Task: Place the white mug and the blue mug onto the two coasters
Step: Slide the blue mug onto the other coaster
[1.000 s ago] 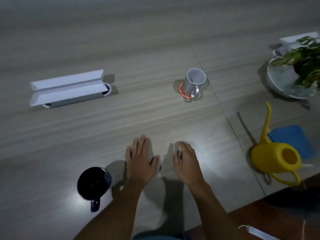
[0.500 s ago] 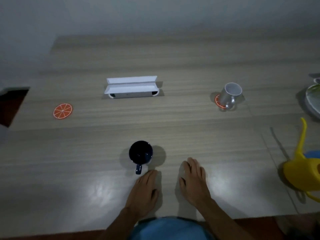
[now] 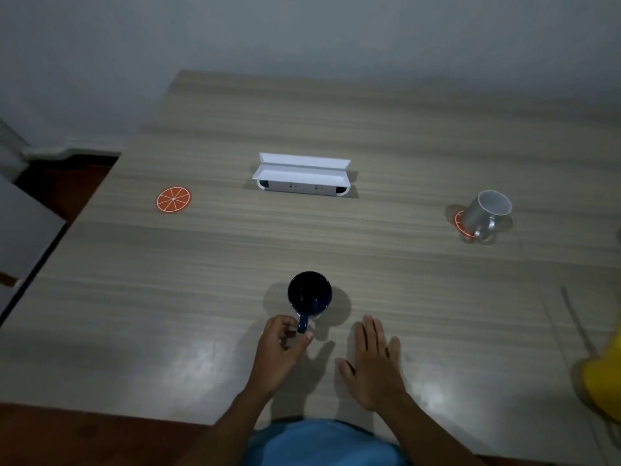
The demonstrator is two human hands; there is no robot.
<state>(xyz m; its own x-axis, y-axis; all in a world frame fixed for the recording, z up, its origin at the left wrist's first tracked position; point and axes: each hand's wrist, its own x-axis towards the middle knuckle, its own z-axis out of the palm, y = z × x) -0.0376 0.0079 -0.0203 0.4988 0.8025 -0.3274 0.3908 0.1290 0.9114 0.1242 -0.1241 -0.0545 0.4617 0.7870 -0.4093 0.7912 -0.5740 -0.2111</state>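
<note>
The dark blue mug (image 3: 309,294) stands upright on the wooden table near the front, its handle pointing toward me. My left hand (image 3: 280,348) curls its thumb and fingers around that handle. My right hand (image 3: 373,361) lies flat and open on the table just right of the mug. The white mug (image 3: 487,211) stands at the right on an orange-rimmed coaster (image 3: 459,223). A second coaster (image 3: 173,199), patterned like an orange slice, lies bare at the far left.
A white box-like socket unit (image 3: 302,176) with raised flaps sits at the table's middle back. A yellow watering can (image 3: 605,375) shows at the right edge. The table's left edge (image 3: 67,227) drops to a dark floor; a wall stands behind.
The view has swung left and up. My left hand moved forward from lying flat and closed on the blue mug's handle. The right hand stays flat.
</note>
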